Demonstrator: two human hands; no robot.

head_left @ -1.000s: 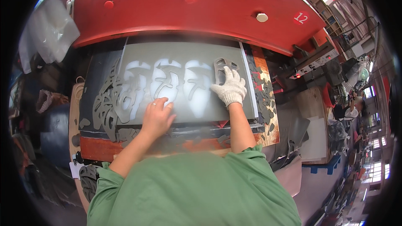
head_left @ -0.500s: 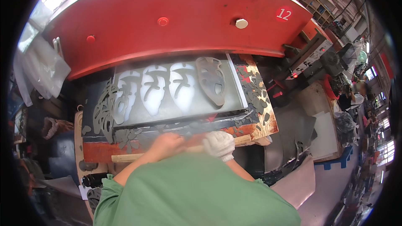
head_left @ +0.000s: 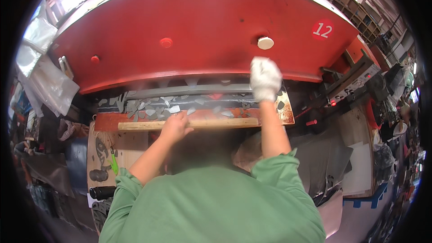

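My bare left hand (head_left: 175,128) rests at the pale wooden strip (head_left: 216,124) along the machine bed's near edge, thumb apart, holding nothing. Beyond its fingertips, dark scraps (head_left: 150,109) and lighter ones litter the bed. My right hand (head_left: 265,75), in a white knitted glove, is raised before the red machine beam (head_left: 202,31), fingers closed with nothing visible in them. Just above it is a round whitish button (head_left: 265,42); a gap shows between them. Only the near edge of a grey sheet (head_left: 180,91) shows below the beam.
A red button (head_left: 166,42) sits mid-beam. Clear plastic bags (head_left: 49,83) hang at left. A control box (head_left: 353,85) with red lights stands at right, above dark sheets (head_left: 321,162). A green-handled tool (head_left: 114,164) lies on the left board.
My right hand has risen from the near edge toward the whitish button. My left hand stays at the strip. The sheet with its cut-out shapes is now mostly hidden under the beam.
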